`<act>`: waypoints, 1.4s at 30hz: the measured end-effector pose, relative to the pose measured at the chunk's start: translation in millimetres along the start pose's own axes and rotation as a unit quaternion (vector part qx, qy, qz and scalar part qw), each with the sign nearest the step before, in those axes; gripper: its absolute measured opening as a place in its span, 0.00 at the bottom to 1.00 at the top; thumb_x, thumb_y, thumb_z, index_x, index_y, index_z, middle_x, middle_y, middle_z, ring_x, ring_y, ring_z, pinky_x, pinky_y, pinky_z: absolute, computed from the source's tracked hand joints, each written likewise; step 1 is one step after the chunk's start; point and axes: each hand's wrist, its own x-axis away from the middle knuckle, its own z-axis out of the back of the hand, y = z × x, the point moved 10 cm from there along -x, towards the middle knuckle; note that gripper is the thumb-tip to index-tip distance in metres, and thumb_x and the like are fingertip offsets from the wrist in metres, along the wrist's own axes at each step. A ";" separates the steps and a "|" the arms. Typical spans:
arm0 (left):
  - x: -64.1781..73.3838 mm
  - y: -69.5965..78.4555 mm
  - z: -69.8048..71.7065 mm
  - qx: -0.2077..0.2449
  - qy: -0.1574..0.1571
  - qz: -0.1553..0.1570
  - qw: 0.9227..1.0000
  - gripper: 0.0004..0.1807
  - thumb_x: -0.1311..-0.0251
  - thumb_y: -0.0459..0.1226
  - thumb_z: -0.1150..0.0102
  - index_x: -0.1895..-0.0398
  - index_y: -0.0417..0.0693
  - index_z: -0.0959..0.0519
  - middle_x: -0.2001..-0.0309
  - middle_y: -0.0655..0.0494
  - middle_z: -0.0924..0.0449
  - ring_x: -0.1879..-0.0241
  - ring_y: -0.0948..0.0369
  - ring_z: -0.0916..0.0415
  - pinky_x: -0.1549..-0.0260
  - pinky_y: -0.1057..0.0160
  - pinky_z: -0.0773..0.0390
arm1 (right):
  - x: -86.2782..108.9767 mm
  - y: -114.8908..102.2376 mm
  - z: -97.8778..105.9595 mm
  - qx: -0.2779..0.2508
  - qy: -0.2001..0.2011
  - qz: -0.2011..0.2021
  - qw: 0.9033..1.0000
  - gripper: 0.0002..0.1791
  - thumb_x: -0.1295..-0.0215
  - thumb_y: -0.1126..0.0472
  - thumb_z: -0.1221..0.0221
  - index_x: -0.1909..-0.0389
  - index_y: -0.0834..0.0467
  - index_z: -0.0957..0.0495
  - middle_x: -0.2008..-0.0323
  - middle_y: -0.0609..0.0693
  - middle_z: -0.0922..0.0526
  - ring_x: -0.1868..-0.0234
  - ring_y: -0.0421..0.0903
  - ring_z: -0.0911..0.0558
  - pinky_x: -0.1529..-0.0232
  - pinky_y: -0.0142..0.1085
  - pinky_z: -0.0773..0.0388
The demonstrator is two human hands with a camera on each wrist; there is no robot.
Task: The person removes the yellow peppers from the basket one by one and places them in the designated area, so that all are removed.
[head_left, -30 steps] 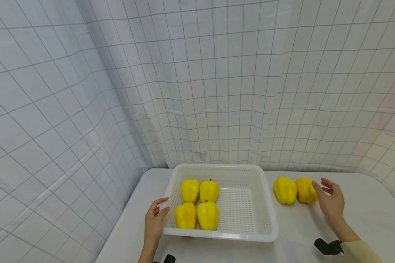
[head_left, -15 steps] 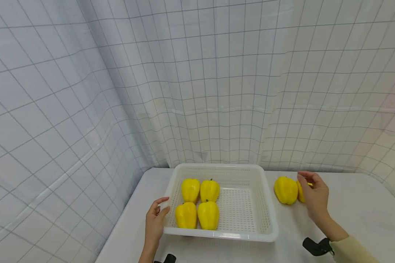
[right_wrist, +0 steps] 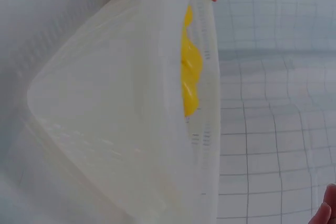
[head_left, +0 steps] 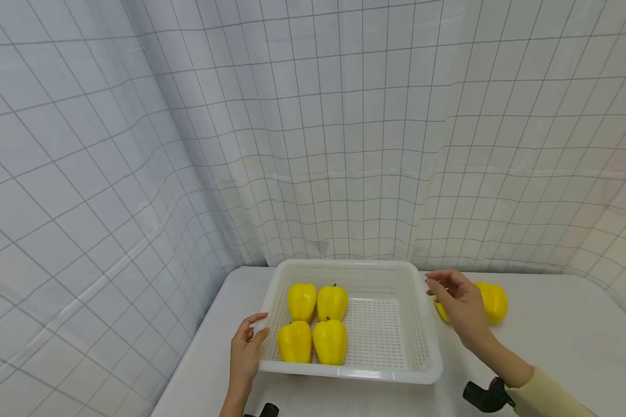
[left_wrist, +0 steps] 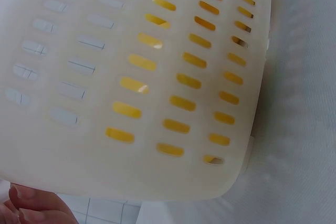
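A white plastic basket (head_left: 381,373) with slotted walls holds several yellow bell peppers (head_left: 330,341) in its left half. My left hand (head_left: 245,353) holds the basket's left rim between thumb and fingers; in the left wrist view, its fingertips (left_wrist: 37,203) show right at the rim's edge. Just beyond the right rim hovers my right hand (head_left: 459,304), its fingers loosely bent with nothing between them. It partly hides one loose yellow pepper (head_left: 441,311); a second loose pepper (head_left: 493,302) lies to its right. In the right wrist view, the basket wall (right_wrist: 105,93) fills the left side.
The basket stands on a white-covered table (head_left: 563,336). Behind and to the left hang white gridded curtains (head_left: 344,145), close to the table's back edge. Black wrist devices (head_left: 487,397) sit at both wrists.
My right hand has moved left, past the farther loose pepper, to the nearer one beside the basket's right rim. My left hand and the peppers stay where they were.
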 end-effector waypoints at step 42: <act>-0.4 -1.3 2.6 -0.026 0.012 0.006 1.000 0.15 0.39 0.31 0.45 0.48 0.43 0.22 0.81 0.57 0.44 0.81 0.64 0.45 0.80 0.70 0.41 | 7.8 -1.0 -185.8 0.169 -0.441 -0.020 0.881 0.24 0.39 0.49 0.38 0.48 0.60 0.25 0.54 0.56 0.21 0.59 0.49 0.21 0.62 0.39 0.22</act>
